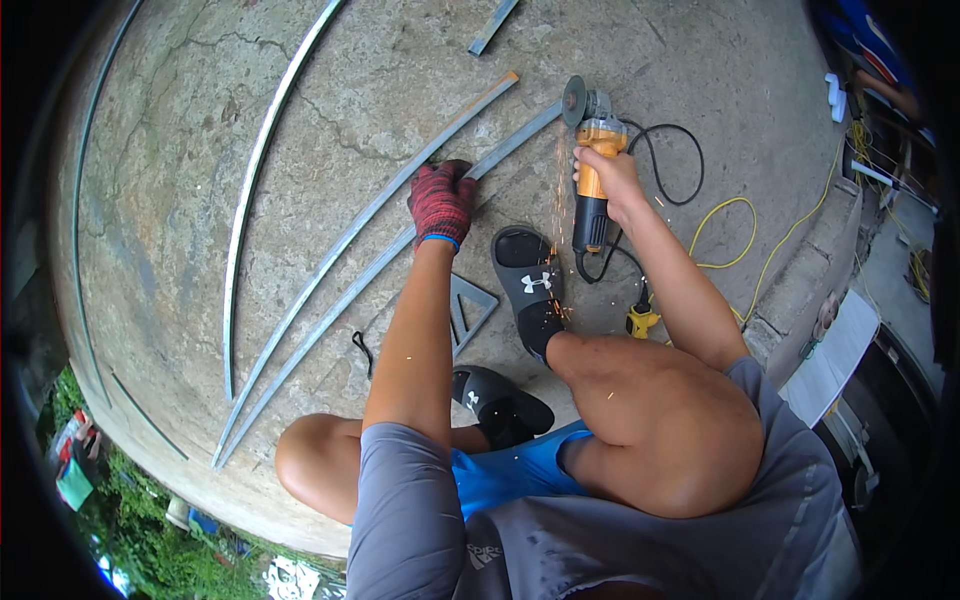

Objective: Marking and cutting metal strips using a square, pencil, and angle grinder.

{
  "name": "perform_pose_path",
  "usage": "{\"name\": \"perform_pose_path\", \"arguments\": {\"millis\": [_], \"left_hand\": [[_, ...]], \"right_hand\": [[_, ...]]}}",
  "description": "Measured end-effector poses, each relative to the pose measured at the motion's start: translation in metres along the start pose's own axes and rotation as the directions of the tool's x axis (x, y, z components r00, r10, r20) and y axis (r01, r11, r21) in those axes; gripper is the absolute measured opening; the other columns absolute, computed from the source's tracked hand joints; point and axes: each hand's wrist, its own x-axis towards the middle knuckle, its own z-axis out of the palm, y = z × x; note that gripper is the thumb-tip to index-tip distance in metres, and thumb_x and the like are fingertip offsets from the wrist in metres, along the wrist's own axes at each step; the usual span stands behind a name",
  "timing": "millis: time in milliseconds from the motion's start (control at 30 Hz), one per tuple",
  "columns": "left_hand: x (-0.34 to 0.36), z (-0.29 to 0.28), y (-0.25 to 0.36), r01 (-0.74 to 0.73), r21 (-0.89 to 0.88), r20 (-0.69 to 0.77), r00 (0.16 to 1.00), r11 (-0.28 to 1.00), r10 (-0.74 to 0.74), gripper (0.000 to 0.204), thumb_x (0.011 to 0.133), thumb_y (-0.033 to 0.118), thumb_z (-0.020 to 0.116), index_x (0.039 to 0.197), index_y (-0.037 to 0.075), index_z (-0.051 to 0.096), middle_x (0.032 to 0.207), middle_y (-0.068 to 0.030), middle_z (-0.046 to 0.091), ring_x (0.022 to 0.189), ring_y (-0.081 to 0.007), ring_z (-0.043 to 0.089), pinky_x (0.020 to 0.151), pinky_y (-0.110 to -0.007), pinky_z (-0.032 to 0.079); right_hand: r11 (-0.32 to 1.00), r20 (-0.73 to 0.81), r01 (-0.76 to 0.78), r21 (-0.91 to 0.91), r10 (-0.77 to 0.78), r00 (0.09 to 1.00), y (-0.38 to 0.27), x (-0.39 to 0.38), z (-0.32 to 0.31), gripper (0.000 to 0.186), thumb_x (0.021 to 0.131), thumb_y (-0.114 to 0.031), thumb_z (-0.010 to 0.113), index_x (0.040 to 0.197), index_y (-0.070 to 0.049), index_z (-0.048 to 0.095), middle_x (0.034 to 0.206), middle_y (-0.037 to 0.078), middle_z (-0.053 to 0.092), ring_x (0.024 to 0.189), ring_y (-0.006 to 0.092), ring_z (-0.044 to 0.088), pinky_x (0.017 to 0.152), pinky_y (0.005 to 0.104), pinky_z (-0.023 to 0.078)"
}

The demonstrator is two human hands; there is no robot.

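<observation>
In the head view, the gloved left hand [441, 203] has its fingers clamped on a long metal bar [516, 142] lying on the concrete floor [380, 95]; the bare right hand [612, 178] has its fingers wrapped around an orange angle grinder [602, 135], its disc [574, 101] at the bar's far end. Sparks [562, 190] stream down onto the right sandal [521, 262] and toward the bare shin, so a burn seems likely. With only one hand pinning it, the bar could roll or twist, pinching the disc and making the grinder kick. A pale bucket-like container [177, 514] stands lower left; its contents cannot be made out.
</observation>
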Motion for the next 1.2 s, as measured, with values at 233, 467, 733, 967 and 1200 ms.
{"name": "perform_pose_path", "arguments": {"millis": [233,467,733,967,1200], "left_hand": [[-0.0019,0.0035,0.0016,-0.011,0.022,-0.025,1.0,1.0,0.012,0.027,0.087,0.026,0.069,0.113,0.022,0.07,0.117,-0.016,0.061,0.115,-0.0364,0.055,0.1,-0.048,0.045],[-0.003,0.0037,0.0042,-0.01,0.06,-0.056,0.998,0.998,0.013,0.027,0.087,0.026,0.069,0.114,0.022,0.07,0.117,-0.0152,0.061,0.114,-0.0363,0.056,0.099,-0.048,0.045],[-0.0025,0.0047,0.0019,-0.013,0.052,-0.056,0.998,0.999,0.016,0.028,0.087,0.026,0.069,0.114,0.022,0.07,0.117,-0.0161,0.061,0.114,-0.0366,0.056,0.099,-0.048,0.045],[-0.0022,0.0027,0.0035,-0.012,0.052,-0.053,0.998,0.999,0.015,0.027,0.087,0.026,0.07,0.113,0.022,0.07,0.116,-0.0157,0.061,0.113,-0.0364,0.057,0.098,-0.047,0.046],[-0.0029,0.0007,0.0061,-0.007,0.055,-0.051,0.999,0.998,0.01,0.027,0.087,0.025,0.069,0.113,0.021,0.07,0.117,-0.0156,0.062,0.113,-0.0366,0.057,0.098,-0.047,0.046]], "right_hand": [[1.0,-0.009,0.007,0.02,-0.007,1.0,0.0043,-0.0004,-0.0023,0.028,0.08,-0.018,0.079,0.099,-0.001,0.066,0.082,0.007,0.068,0.065,0.016,0.066,0.058,0.0297,0.054],[0.999,-0.02,0.025,0.043,-0.024,1.0,0.007,-0.0046,0.0,0.025,0.08,-0.016,0.078,0.097,-0.001,0.068,0.081,0.006,0.067,0.065,0.0158,0.065,0.058,0.0306,0.052],[0.999,-0.024,0.006,0.035,-0.005,1.0,0.0074,-0.0067,0.0011,0.027,0.08,-0.017,0.079,0.098,-0.001,0.067,0.082,0.006,0.067,0.065,0.0159,0.065,0.058,0.0303,0.052],[0.999,-0.031,0.01,0.039,-0.009,0.999,0.0096,-0.0057,0.0015,0.027,0.08,-0.017,0.079,0.097,-0.001,0.067,0.082,0.007,0.067,0.064,0.0163,0.065,0.057,0.0304,0.052],[0.999,-0.04,-0.002,0.037,0.003,0.999,0.0083,-0.0081,0.002,0.028,0.08,-0.017,0.079,0.099,-0.001,0.067,0.082,0.007,0.067,0.065,0.0162,0.065,0.057,0.0304,0.052]]}}
